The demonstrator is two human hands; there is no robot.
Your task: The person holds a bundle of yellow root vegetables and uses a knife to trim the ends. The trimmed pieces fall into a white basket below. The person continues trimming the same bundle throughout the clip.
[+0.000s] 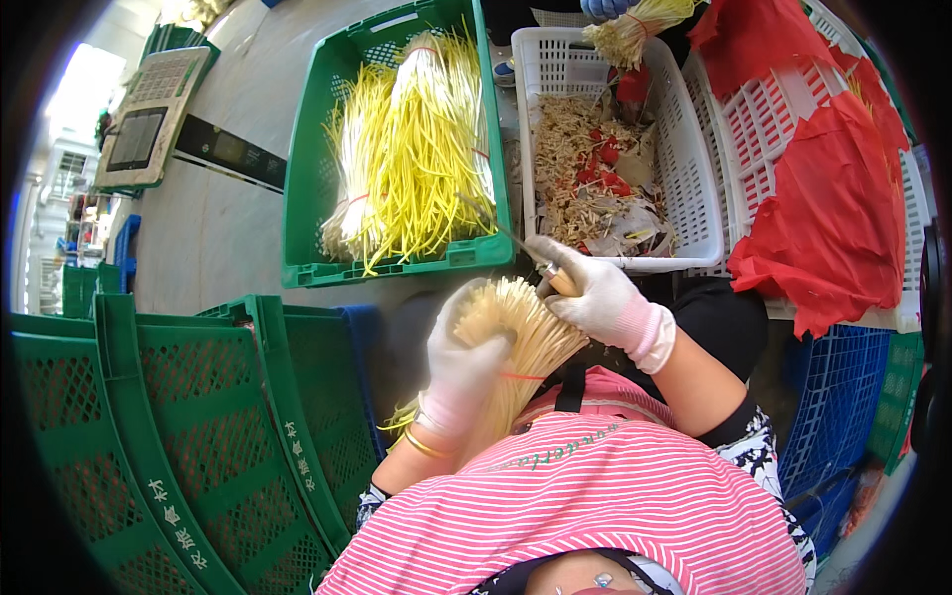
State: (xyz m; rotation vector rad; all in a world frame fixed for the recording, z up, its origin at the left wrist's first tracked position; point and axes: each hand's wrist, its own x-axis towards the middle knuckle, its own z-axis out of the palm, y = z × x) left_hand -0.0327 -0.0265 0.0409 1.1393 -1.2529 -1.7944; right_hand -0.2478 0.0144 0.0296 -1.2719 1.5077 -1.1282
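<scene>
My left hand (465, 364), in a white and pink work glove, grips a thick bundle of blanched yellow chives (513, 401) against my body. A red band circles the bundle, and its pale cut ends point up and away from me. A knife (561, 281) with a wooden handle is in my gloved right hand (606, 301), just right of those ends. Its thin blade reaches up and left over the near corner of a green plastic crate (398, 266). Inside that crate lie several banded bundles of yellow chives (431, 149).
A white plastic basket (628, 262) holds trimmings and red scraps. Above it, another person's blue-gloved hand (599, 7) holds a chive bundle (632, 33). Red sheets (825, 216) drape white crates at right. Green crates (201, 401) stand at left, below a weighing scale (149, 123).
</scene>
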